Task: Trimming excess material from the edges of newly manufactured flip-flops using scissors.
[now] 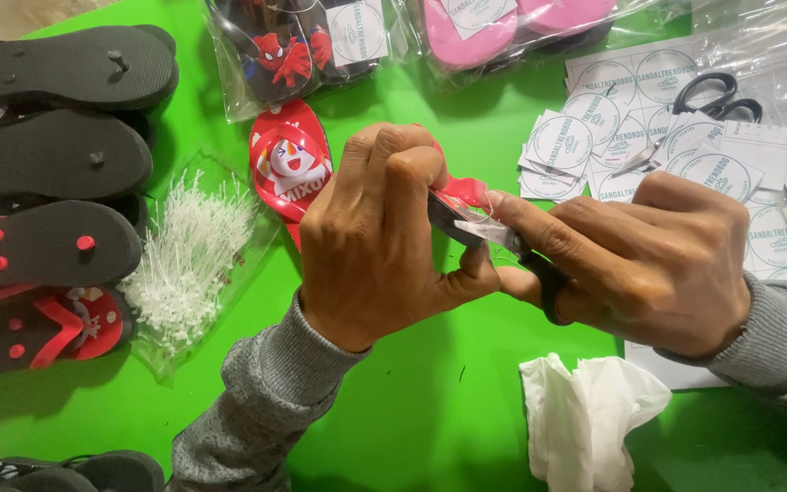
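A pair of red children's flip-flops (291,162) with a cartoon print lies on the green table (430,401), its long axis running from the upper left toward the hands, the rounded end pointing away from the person. The near end is hidden under the left hand (380,241), whose fingers are curled closed around the sandal's red strap (466,189); a loop of the strap shows just past the knuckles. The right hand (658,264) grips small scissors (477,228), fingers closed around the dark handle, the blades pointing left and slightly up toward the left hand's fingertips. The blades sit between the two hands, just under the strap, and seem to be slightly parted on a thin clear tie, though that is hard to make out.

To the left, a clear bag of white plastic tag fasteners (189,260) lies beside a stack of black-soled flip-flops (47,210). Round printed paper labels (594,137) and a second pair of black-handled scissors (708,100) lie at the upper right, bagged sandals (302,46) along the top, and a crumpled white tissue (585,419) near the right wrist.
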